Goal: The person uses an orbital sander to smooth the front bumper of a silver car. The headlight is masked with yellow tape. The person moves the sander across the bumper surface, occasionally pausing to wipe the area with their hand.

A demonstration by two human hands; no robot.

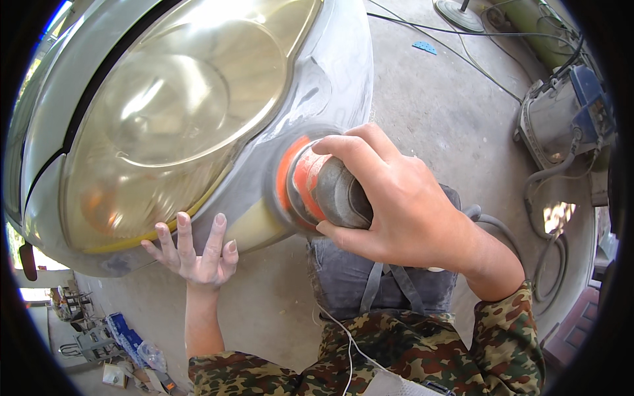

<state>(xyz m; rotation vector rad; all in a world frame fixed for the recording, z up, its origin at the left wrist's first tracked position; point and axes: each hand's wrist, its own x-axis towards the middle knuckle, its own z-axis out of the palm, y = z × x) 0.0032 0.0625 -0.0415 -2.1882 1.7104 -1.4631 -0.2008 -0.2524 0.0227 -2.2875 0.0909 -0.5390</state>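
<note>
My right hand (406, 210) grips a random orbital sander (309, 173) with an orange and dark grey body. Its pad lies against the grey, sanded front bumper (309, 99) of a car; the pad's rim looks blurred. Beside the pad, a pale yellow patch (257, 225) shows on the bumper. To the left is a yellowed headlight (163, 119). My left hand (203, 260), dusty and palm up with fingers apart, is at the bumper's edge below the headlight and holds nothing. Whether its fingertips touch the bumper I cannot tell.
A workshop vacuum (559, 116) with a blue top stands at the right, its grey hose (532, 183) coiling over the concrete floor. Cables (446, 30) cross near a round stand base (459, 15). A blue perforated piece (424, 47) lies nearby. Boxes and clutter (114, 373) lie lower left.
</note>
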